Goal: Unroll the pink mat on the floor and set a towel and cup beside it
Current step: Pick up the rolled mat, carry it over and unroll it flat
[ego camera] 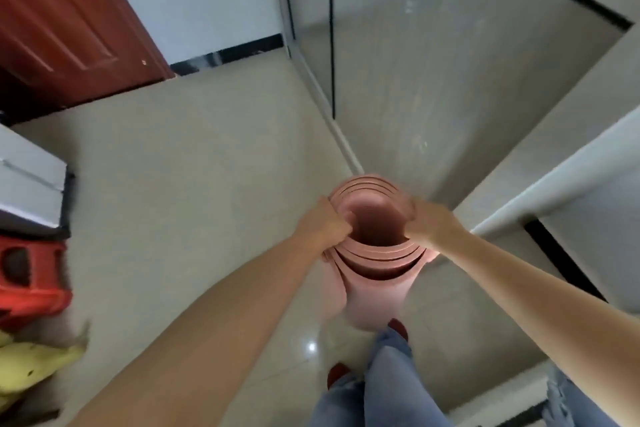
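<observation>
Both hands grip upright, loosely rolled pink mat (375, 291).

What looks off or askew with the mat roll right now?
The pink mat is rolled loosely: its layers gape apart at the top end, with a wide hollow core. It stands on end on the floor, gripped at the rim by the left hand and right hand. No damage shows.

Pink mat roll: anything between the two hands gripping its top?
Only the pink mat itself. In the head view, the left hand and right hand grip opposite sides of its rim, with its hollow core between them.
</observation>
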The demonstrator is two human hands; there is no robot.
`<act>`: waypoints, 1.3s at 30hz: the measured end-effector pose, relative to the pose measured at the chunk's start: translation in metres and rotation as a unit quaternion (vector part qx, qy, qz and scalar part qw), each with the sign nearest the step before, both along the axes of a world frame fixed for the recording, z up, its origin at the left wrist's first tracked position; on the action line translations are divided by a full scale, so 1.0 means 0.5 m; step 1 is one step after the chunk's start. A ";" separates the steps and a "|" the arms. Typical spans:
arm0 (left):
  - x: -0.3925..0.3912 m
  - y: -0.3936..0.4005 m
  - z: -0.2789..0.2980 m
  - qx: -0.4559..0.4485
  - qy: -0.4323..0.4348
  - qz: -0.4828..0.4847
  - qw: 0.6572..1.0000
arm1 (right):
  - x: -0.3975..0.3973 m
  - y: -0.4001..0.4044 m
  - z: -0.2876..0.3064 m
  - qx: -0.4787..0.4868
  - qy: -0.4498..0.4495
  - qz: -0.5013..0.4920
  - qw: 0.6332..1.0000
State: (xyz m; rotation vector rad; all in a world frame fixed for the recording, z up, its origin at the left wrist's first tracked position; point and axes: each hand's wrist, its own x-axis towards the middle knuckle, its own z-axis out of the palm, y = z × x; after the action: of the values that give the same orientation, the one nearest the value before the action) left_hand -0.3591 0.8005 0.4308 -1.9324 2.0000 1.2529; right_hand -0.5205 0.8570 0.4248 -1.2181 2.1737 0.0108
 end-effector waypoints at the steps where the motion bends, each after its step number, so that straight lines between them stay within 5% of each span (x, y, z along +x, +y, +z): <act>1: 0.030 -0.018 0.006 -0.008 -0.003 0.020 1.000 | 0.026 -0.029 0.004 -0.009 -0.004 0.015 1.000; 12: 0.348 -0.289 0.086 -0.091 -0.034 0.194 0.976 | 0.305 -0.401 0.077 -0.135 -0.075 0.171 0.973; 18: 0.434 -0.546 0.153 -0.087 -0.099 0.111 0.985 | 0.390 -0.644 0.133 -0.107 -0.093 0.191 0.971; 27: 0.605 -0.889 0.195 -0.082 -0.097 0.146 0.981 | 0.563 -1.009 0.190 -0.105 -0.129 0.199 0.966; 39: 0.898 -1.321 0.195 -0.162 0.048 0.271 0.948 | 0.847 -1.443 0.216 -0.220 -0.133 0.148 0.955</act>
State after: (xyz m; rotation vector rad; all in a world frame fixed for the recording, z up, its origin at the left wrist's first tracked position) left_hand 0.0899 0.1401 0.5281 -2.7716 1.8759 1.1797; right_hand -0.0971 0.1355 0.5328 -1.6768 1.7933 -0.5085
